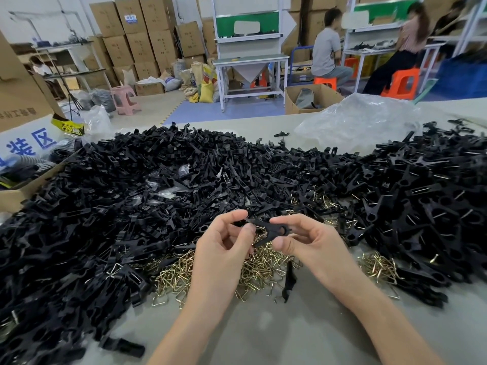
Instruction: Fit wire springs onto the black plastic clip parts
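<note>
while left hand (pixel 226 241) and right hand (pixel 303 241) each pinch one end of a black clip part (pixel 268 230), held above the near pile of wire springs (pixel 261 267). spring fitted: cannot tell. risk: the fingertip-only grip may let the part twist free into the black heap (pixel 131 193), left and far.

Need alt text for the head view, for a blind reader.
Left hand and right hand pinch one black clip part between them, above a pile of wire springs. Heaps of black clip parts cover the table.
</note>
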